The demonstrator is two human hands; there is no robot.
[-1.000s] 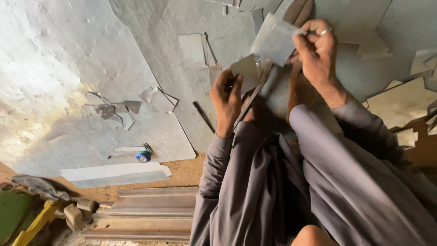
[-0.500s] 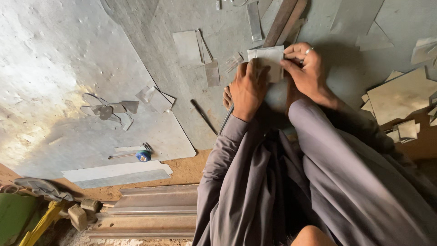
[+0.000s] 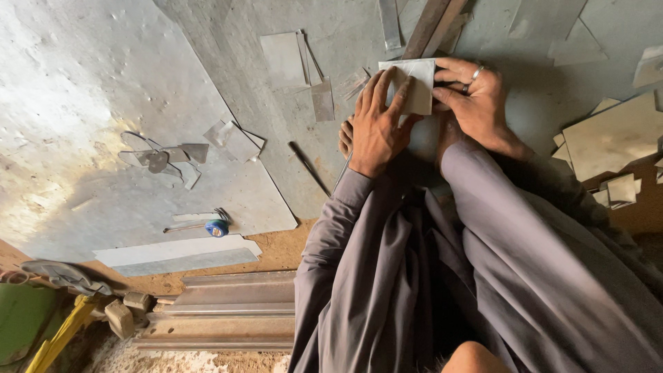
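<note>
A small pale sheet-metal piece [image 3: 414, 84], roughly rectangular, lies flat on the big grey metal sheet [image 3: 228, 103] that covers the floor, near the top middle of the view. The left hand [image 3: 376, 121] presses down on it with fingers spread and flat, not closed around it. The right hand [image 3: 475, 97], a ring on one finger, pinches the piece's right edge between thumb and fingertips. Both wrists run back into loose grey sleeves [image 3: 497, 228].

Just above the piece, a long rusty bar [image 3: 425, 27] slants toward the top edge. To the left lie several grey rectangular offcuts [image 3: 290, 59], one beside the other, and below them a thin dark rod [image 3: 309, 168] rests at an angle on the sheet. Farther left sits a cluster of bent scraps [image 3: 176, 153], and near the sheet's lower edge a small blue round object [image 3: 218, 227], too small to identify. A pale strip [image 3: 176, 252] lies on the brown earth below, next to ribbed metal sections [image 3: 228, 311]. At the right edge, tan offcuts [image 3: 611, 138] are piled. In the bottom-left corner a green thing and a yellow bar [image 3: 59, 335] show partly. No labels or packages are legible anywhere.
</note>
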